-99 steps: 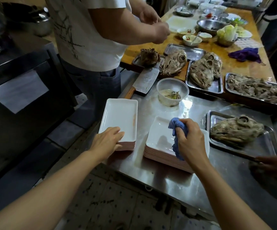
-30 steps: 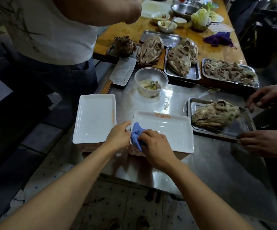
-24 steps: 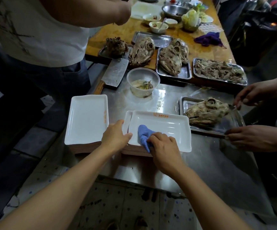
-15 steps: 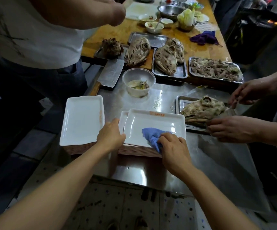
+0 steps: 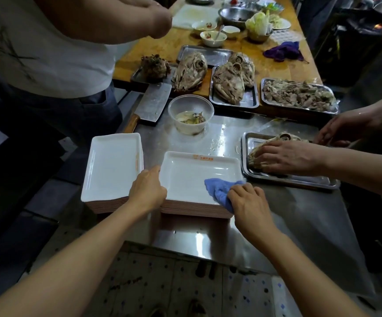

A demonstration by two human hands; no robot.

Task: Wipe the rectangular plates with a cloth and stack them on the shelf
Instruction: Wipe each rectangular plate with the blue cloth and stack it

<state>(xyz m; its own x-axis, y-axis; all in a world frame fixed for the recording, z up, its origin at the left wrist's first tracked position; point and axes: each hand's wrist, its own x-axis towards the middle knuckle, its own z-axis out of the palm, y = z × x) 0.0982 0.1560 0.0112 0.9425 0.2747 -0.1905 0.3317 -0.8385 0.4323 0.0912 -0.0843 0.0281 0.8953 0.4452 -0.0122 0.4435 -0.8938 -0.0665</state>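
On the steel table (image 5: 299, 216), the top plate (image 5: 192, 175) lay on its stack; the left hand (image 5: 147, 191) gripped its left rim, the right hand (image 5: 248, 201) pressed the bunched blue cloth (image 5: 219, 189) onto its right corner

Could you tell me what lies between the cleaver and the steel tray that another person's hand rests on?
In the head view, a clear plastic bowl holding scraps stands on the steel table between the wooden-handled cleaver and that steel tray.

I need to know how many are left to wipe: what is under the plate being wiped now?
Under the top plate lies a stack of plates, only their pinkish edges showing. Their faces are covered, and the exact count is unclear. The right hand presses the blue cloth on top; the left hand steadies the rim.
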